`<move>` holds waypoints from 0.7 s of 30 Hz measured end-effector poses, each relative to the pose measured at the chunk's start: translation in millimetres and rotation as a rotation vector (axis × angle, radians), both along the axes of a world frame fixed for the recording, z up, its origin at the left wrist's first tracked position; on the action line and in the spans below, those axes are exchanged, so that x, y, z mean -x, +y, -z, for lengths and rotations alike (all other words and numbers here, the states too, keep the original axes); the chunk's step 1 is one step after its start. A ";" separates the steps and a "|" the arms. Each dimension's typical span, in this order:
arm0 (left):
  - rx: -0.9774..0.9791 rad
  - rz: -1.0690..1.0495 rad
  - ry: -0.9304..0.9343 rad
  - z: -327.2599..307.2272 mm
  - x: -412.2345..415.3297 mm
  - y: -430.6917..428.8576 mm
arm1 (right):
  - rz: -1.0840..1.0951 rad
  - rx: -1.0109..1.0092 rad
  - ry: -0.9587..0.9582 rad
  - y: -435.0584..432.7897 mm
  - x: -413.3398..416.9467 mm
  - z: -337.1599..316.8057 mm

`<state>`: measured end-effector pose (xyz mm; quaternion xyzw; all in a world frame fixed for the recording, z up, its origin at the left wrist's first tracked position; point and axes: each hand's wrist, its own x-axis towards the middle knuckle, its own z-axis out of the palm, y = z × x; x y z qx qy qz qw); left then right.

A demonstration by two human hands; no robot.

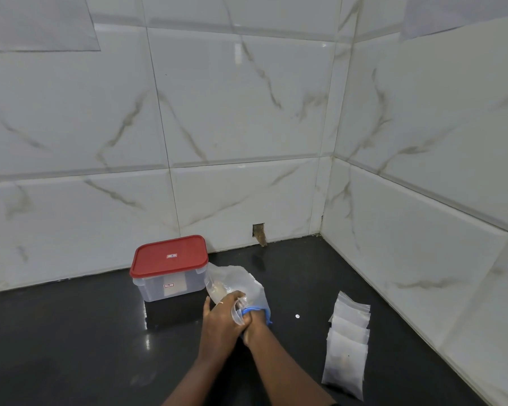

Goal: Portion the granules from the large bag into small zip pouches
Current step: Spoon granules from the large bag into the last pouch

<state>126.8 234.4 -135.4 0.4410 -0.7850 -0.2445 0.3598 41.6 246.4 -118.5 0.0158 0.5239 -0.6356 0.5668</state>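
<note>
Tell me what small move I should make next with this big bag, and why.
Probably, with your left hand gripping the bunched near end of the large bag, ease its mouth open with your right hand. Both hands meet there beside a blue edge, the right mostly hidden, and I can't tell if a pouch is ready. Filled small pouches lie at the right.

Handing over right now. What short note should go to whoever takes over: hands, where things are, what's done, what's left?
Left hand: grips the large bag by its bunched plastic, over the counter.
Right hand: tucked against the left, mostly hidden; grip unclear. A blue strip shows there.
Done: a row of filled pouches lies on the right.
Left: the bag seems to hold some granules, so portioning likely goes on.
The red-lidded container stands shut, back left.
</note>
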 end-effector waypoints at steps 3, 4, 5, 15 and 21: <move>-0.007 -0.032 0.019 -4.2 8.1 3.7 | 0.036 -0.012 0.018 2.9 6.5 -1.8; 0.009 -0.040 0.017 -6.6 11.2 5.6 | 0.046 -0.047 0.022 1.4 9.8 -0.5; 0.025 -0.054 0.011 -9.1 13.5 7.6 | 0.054 -0.083 0.054 1.8 11.8 -2.0; -0.058 -0.166 0.007 -33.9 28.5 14.7 | -0.016 -0.191 0.472 24.9 35.3 -12.7; -0.138 -0.153 0.076 -47.4 37.6 1.0 | -0.017 -0.266 0.568 44.5 67.9 -18.9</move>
